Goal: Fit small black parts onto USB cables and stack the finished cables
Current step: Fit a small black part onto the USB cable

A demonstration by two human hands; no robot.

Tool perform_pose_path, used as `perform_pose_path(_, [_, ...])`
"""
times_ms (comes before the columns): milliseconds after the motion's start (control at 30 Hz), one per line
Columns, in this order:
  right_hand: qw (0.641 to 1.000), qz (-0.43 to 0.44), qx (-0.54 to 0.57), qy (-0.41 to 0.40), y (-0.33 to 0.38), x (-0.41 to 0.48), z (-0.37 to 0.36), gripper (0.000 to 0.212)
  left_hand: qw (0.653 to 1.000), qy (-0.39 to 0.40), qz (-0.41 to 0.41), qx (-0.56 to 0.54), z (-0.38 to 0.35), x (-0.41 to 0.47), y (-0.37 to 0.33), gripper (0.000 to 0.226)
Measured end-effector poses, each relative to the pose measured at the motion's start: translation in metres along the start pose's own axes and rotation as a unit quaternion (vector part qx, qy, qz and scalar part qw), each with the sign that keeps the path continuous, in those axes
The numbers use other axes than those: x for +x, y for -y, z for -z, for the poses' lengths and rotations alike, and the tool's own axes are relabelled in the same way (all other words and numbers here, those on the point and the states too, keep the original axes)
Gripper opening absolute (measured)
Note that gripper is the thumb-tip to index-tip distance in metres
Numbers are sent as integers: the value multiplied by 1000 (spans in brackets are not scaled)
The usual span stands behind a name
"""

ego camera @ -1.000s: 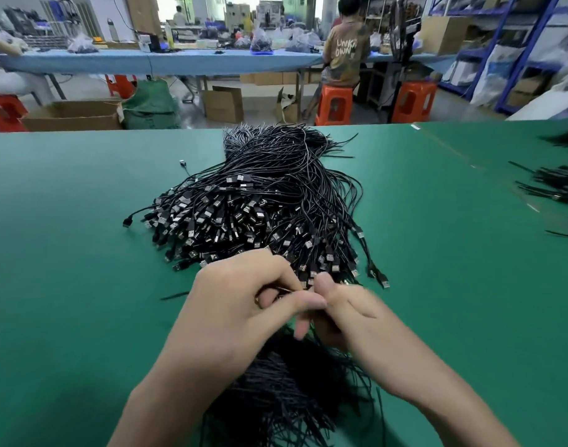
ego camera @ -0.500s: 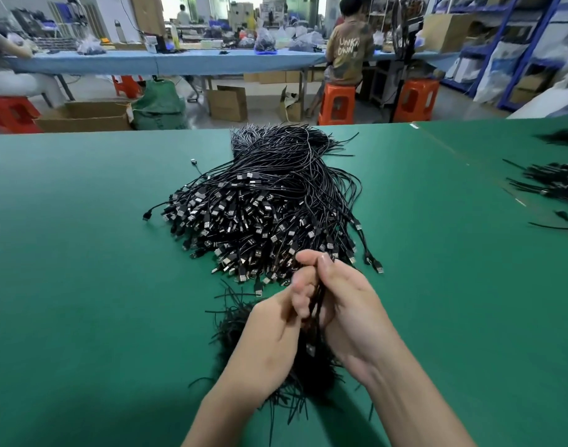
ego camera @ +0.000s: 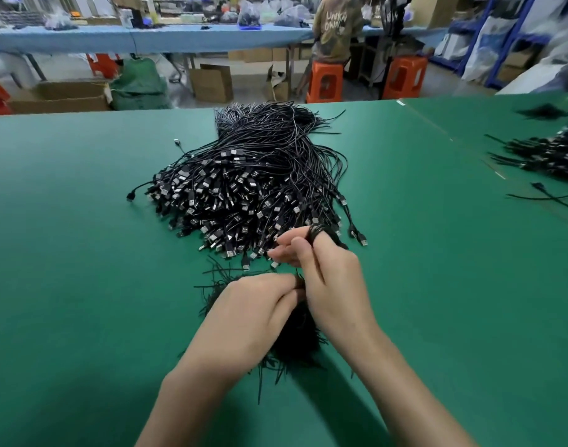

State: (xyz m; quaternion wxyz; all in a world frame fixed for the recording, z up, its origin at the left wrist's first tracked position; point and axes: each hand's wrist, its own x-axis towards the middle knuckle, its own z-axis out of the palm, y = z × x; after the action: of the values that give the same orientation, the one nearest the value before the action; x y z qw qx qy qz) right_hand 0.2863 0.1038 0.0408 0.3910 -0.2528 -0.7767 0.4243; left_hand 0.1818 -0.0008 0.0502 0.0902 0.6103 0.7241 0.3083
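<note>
On our green table (ego camera: 82,253) the pile of USB cables (ego camera: 250,188) lies in the middle, beyond both hands. Its long axis runs from the far edge toward us: the cords gather in a tight sheaf at the far end, and the metal plugs fan out at the near end, pointing toward us and a little to the left. One loose cable stretches off to the left, its plug aimed leftward.

Our right hand (ego camera: 331,282) is curled into a fist round a bunch of black strands (ego camera: 321,230), whose ends stick up out of the top of the fist, just over the nearest plugs. Our left hand (ego camera: 256,314) has its fingers bent and tucked against the right palm; we cannot tell what they pinch, if anything. Under both hands sits a dark tuft of thin black parts (ego camera: 295,340), its strands splaying outward in every direction. A second cable heap (ego camera: 547,156) lies well apart at the right edge.
</note>
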Motion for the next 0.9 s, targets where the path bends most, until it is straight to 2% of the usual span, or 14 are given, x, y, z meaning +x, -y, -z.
perform_pose_path(67, [992,11,-121,41,-3,-4,7,42,999,-11,-12,41,9,-1,-3,25])
perform_pose_path(100, [982,11,-176,70,-3,-5,10,49,998,-22,-14,55,16,-2,-3,24])
perform_pose_path(167, [966,-3,-227,125,-4,-9,15,48,997,-45,-12,61,29,-4,-1,31])
perform_pose_path(200, [966,-20,-208,152,-4,-11,16,45,998,-51,-7,45,34,-4,0,33])
perform_pose_path(267, [971,-79,-68,216,-3,-16,18,47,998,-49,6,-30,37,-6,3,24])
perform_pose_path(333, [938,-146,106,297,3,-20,20,52,992,-55,18,-113,33,-9,7,13])
perform_pose_path(400, [892,-180,203,360,7,-22,24,45,979,-80,58,-176,27,-12,14,16])
perform_pose_path(467, [862,-177,253,402,7,-23,30,35,951,-119,106,-265,15,-14,20,26])
perform_pose_path(533, [842,-169,296,418,5,-24,35,29,896,-133,137,-400,1,-16,24,35])
perform_pose_path(600, [830,-174,327,416,5,-25,35,28,854,-95,146,-490,-12,-18,24,51])
perform_pose_path(733, [828,-162,332,421,1,-25,32,29,821,9,164,-547,-25,-22,25,69])
perform_pose_path(767, [830,-156,323,426,-1,-24,33,30,826,15,160,-541,-24,-22,26,63])
perform_pose_path(867, [833,-160,310,430,-4,-23,37,31,854,-21,136,-502,-23,-18,26,16])
perform_pose_path(900, [831,-168,315,426,-4,-22,38,31,857,-40,134,-497,-23,-16,24,11])
